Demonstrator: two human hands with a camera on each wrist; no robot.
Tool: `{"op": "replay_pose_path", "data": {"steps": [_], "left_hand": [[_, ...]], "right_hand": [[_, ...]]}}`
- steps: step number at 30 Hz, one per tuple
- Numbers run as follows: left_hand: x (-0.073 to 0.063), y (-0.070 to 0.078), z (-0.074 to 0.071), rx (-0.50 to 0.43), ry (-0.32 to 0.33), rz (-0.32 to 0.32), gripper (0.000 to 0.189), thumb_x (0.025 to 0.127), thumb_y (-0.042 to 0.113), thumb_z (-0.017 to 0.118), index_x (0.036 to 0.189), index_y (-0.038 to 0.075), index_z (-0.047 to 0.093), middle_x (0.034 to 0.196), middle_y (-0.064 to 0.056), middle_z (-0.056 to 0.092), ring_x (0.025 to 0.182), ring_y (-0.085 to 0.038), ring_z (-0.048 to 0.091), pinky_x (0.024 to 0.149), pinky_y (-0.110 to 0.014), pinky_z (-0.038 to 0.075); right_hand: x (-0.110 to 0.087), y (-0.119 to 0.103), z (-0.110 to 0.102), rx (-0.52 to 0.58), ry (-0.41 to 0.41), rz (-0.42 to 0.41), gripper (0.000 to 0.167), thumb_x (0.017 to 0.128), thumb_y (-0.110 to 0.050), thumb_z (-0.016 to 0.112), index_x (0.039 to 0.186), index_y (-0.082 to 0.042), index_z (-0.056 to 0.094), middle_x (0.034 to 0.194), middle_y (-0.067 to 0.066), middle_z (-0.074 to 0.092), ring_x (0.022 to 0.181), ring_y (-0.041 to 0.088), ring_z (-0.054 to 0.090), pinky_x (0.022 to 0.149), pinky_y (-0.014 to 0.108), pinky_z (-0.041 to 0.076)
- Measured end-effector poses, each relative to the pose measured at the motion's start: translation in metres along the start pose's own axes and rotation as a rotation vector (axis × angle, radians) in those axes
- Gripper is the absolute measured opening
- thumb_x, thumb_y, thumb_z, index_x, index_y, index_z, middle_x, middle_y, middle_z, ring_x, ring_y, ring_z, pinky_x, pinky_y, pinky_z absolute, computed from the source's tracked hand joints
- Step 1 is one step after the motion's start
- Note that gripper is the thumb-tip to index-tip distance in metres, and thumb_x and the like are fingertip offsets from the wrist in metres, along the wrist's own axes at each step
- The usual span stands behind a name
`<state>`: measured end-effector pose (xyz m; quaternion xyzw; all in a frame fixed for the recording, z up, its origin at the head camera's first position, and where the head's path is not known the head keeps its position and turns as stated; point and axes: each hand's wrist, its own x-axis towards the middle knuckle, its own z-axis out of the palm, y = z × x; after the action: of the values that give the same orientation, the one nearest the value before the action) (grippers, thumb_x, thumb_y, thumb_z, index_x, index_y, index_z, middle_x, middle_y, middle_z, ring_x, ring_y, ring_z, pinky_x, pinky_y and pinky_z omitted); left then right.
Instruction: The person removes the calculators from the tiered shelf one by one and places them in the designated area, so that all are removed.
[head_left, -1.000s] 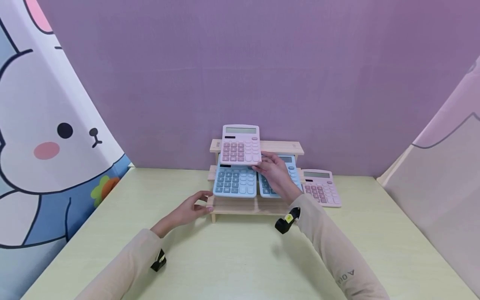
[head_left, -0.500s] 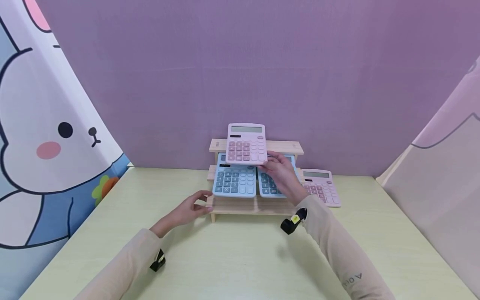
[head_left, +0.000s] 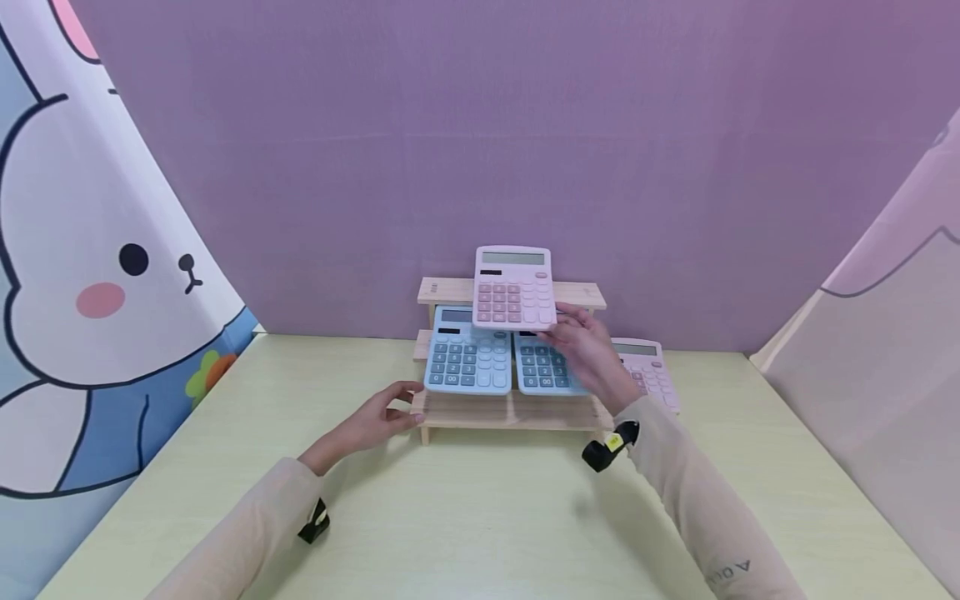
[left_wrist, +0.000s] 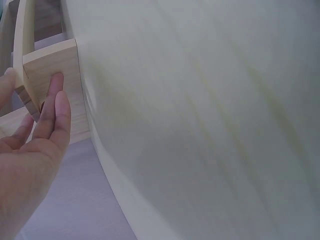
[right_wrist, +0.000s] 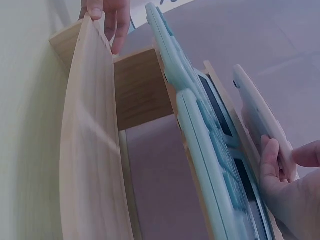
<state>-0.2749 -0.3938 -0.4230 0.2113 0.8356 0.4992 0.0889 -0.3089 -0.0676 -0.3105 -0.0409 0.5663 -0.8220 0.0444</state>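
My right hand [head_left: 592,354] pinches a pink calculator [head_left: 514,287] by its lower right corner, thumb on one face and fingers behind in the right wrist view. The calculator overlaps the top shelf of a stepped wooden display rack [head_left: 510,412] in the head view. Below it, two blue calculators, the left one [head_left: 468,362] and the right one [head_left: 542,371], lean side by side on the middle tier. The right one is partly hidden by my hand. My left hand [head_left: 375,417] holds the left end of the lowest shelf [right_wrist: 92,130] between thumb and fingers.
A second pink calculator [head_left: 652,375] leans at the rack's right side, partly behind my right wrist. The rack stands on a pale table [head_left: 465,517], near a purple backdrop [head_left: 480,150]. A cartoon-printed cloth [head_left: 90,250] borders the left side.
My right hand has carried the pink calculator to the right along the top shelf, from the left blue calculator towards the right one. My left hand has stayed at the rack's end.
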Motion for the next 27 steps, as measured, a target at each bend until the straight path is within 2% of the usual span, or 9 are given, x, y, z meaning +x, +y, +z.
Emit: {"op": "replay_pose_path", "data": {"steps": [3, 16, 21, 27], "left_hand": [[0.0, 0.0, -0.001, 0.008, 0.001, 0.005, 0.059, 0.089, 0.027, 0.06, 0.136, 0.003, 0.034, 0.128, -0.02, 0.042, 0.107, -0.03, 0.055, 0.088, -0.033, 0.05], [-0.001, 0.003, 0.0, -0.008, 0.011, -0.013, 0.06, 0.087, 0.028, 0.062, 0.136, 0.007, 0.035, 0.13, -0.016, 0.042, 0.108, -0.031, 0.054, 0.09, -0.036, 0.048], [-0.001, 0.002, -0.001, 0.001, 0.006, 0.002, 0.061, 0.088, 0.028, 0.061, 0.137, 0.004, 0.034, 0.13, -0.019, 0.042, 0.108, -0.033, 0.054, 0.09, -0.036, 0.049], [-0.001, 0.0, 0.0, 0.003, -0.001, 0.019, 0.062, 0.088, 0.027, 0.061, 0.137, 0.0, 0.032, 0.132, -0.02, 0.04, 0.11, -0.034, 0.053, 0.09, -0.035, 0.049]], "right_hand": [[-0.002, -0.002, -0.007, 0.024, -0.01, 0.005, 0.041, 0.087, 0.012, 0.044, 0.124, -0.004, 0.037, 0.103, 0.006, 0.055, 0.087, 0.013, 0.061, 0.088, 0.026, 0.05], [-0.01, -0.012, -0.032, 0.007, 0.01, 0.027, 0.045, 0.087, 0.013, 0.043, 0.127, -0.006, 0.037, 0.107, 0.006, 0.052, 0.089, 0.012, 0.059, 0.091, 0.025, 0.048], [-0.013, -0.013, -0.04, -0.005, 0.025, 0.028, 0.047, 0.087, 0.012, 0.045, 0.13, -0.005, 0.036, 0.108, 0.005, 0.052, 0.09, 0.011, 0.059, 0.088, 0.024, 0.049], [-0.019, -0.017, -0.048, 0.029, 0.007, 0.032, 0.041, 0.088, 0.011, 0.045, 0.125, -0.007, 0.038, 0.108, 0.004, 0.053, 0.09, 0.012, 0.059, 0.086, 0.023, 0.05]]}}
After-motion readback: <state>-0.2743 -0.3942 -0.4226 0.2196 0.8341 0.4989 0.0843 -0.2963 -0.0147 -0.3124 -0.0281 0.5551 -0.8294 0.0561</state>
